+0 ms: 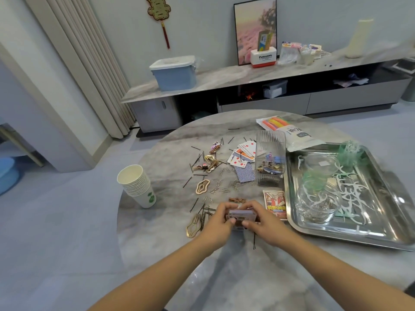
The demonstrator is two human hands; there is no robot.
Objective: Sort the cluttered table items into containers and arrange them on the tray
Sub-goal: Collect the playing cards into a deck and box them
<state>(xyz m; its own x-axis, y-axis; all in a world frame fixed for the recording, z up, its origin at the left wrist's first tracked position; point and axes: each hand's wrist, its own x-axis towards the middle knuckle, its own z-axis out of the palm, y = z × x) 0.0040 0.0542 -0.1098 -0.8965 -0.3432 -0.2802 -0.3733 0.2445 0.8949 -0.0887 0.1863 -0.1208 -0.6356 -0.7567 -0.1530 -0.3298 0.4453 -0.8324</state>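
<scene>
Marbled table (157, 254): left hand (216, 223) and right hand (261, 223) gripping card stack (241, 215) beside tray (298, 223); worth squaring edges, then collecting loose cards (243, 161) beyond.

Pale grey walls and a smooth grey floor (67, 221) under even light. Cream pleated curtains (85, 63) at left. Along the far wall, a long low cabinet (247, 95) with marble-look top, bearing a blue lidded bin (174, 74), a framed pink landscape print (254, 30) leaning upright, and a white lamp (359, 38). Above, a red and gold hanging ornament (158, 12).
</scene>
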